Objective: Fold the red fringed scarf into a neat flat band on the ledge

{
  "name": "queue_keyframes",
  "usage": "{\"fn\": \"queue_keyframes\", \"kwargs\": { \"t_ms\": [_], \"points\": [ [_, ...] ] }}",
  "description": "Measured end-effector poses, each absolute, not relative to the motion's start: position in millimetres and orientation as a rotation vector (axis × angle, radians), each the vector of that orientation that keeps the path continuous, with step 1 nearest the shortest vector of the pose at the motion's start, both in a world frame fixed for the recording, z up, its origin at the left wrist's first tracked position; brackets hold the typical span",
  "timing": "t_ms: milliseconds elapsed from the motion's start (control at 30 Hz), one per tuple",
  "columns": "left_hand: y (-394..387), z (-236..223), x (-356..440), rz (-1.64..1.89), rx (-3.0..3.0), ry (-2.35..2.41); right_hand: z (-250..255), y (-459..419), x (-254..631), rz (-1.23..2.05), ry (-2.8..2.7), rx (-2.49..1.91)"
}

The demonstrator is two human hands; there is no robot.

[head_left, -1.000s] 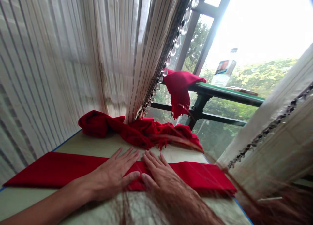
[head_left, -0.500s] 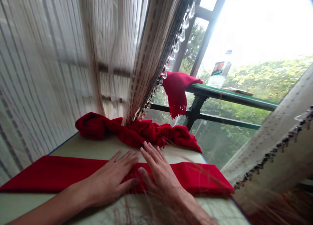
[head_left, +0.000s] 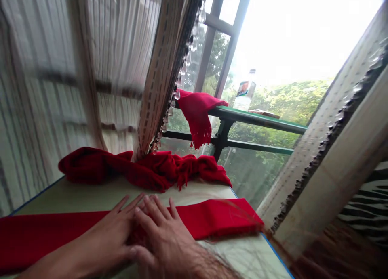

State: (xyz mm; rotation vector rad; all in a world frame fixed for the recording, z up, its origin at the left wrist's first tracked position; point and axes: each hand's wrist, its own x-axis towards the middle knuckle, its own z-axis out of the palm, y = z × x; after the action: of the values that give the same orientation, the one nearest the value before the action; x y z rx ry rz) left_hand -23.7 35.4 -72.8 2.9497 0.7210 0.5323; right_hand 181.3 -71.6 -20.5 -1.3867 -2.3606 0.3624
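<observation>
A long folded red scarf point(head_left: 218, 218) lies flat across the pale green table point(head_left: 79, 194). My left hand point(head_left: 106, 238) rests flat on its middle with fingers stretched out. My right hand point(head_left: 160, 238) lies beside it, also flat and spread on the cloth, its fingers touching the left hand's fingers. A second red scarf point(head_left: 145, 172) lies crumpled along the far edge of the table. A third red scarf point(head_left: 197, 109) hangs over the green railing point(head_left: 263, 121) outside.
A striped sheer curtain point(head_left: 100, 69) with glass-bead trim hangs at the left and another curtain point(head_left: 333, 137) at the right. A plastic bottle point(head_left: 245, 91) stands on the railing ledge. The table's right edge point(head_left: 273, 250) is close to my right arm.
The view has swung right and down. Both hands have slid toward the near edge along the folded scarf and now sit closer together, fingers touching.
</observation>
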Motion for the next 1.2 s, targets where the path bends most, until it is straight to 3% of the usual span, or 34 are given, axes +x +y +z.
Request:
{"fn": "queue_keyframes", "kwargs": {
  "t_ms": [233, 900, 1200],
  "points": [
    [35, -66, -23, 0.35, 2.939, 0.734, -23, -62, 187, 0.321, -2.309, -1.459],
    [22, -52, -19, 0.405, 2.931, 0.799, -14, -61, 204, 0.442, -2.139, -1.71],
    [37, -71, -11, 0.507, 2.993, 0.692, -19, -52, 206, 0.414, -2.063, -1.744]
  ]
}}
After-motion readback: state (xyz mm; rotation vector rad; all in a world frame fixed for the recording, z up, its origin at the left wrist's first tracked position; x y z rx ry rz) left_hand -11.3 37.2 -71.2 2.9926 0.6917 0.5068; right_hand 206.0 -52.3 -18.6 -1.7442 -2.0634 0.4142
